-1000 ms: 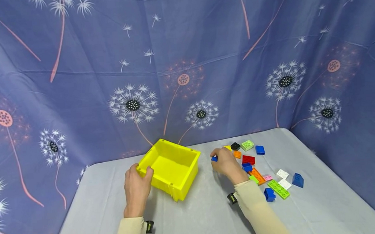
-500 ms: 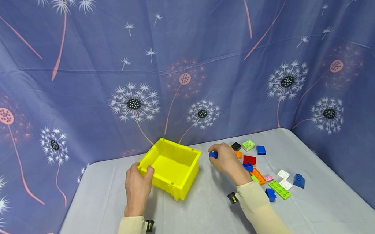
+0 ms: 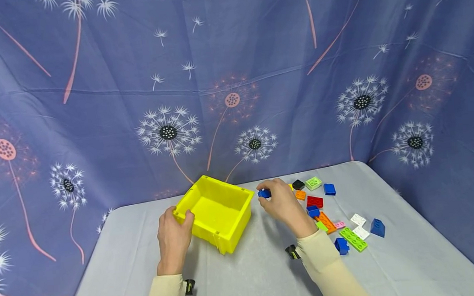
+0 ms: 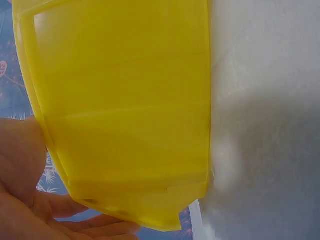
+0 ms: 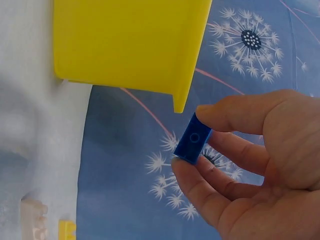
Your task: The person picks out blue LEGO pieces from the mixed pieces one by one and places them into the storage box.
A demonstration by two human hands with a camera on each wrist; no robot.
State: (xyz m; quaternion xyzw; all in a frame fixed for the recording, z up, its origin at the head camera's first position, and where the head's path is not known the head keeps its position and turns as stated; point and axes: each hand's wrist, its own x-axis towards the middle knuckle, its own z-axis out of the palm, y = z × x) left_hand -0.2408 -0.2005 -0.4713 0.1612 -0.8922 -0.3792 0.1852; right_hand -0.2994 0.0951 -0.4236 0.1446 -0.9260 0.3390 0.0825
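A yellow plastic bin (image 3: 239, 222) stands on the table with its inside bare. My left hand (image 3: 173, 239) grips the bin's left corner, thumb over the near rim; in the left wrist view the fingers (image 4: 100, 225) lie along the bin's edge. My right hand (image 3: 283, 204) holds a small blue toy brick (image 3: 264, 193) off the table, just right of the bin. The right wrist view shows that brick (image 5: 192, 139) pinched between thumb and fingertips, its hollow underside facing the camera, below the bin's corner.
Several loose bricks lie on the table to the right: a red one (image 3: 314, 202), a long orange one (image 3: 325, 222), a long green one (image 3: 353, 239), white ones (image 3: 357, 220) and blue ones (image 3: 377, 228). A patterned blue cloth (image 3: 283, 93) hangs behind.
My right hand has lifted the blue brick and moved left, closer to the bin. The left hand and the bin have stayed in place.
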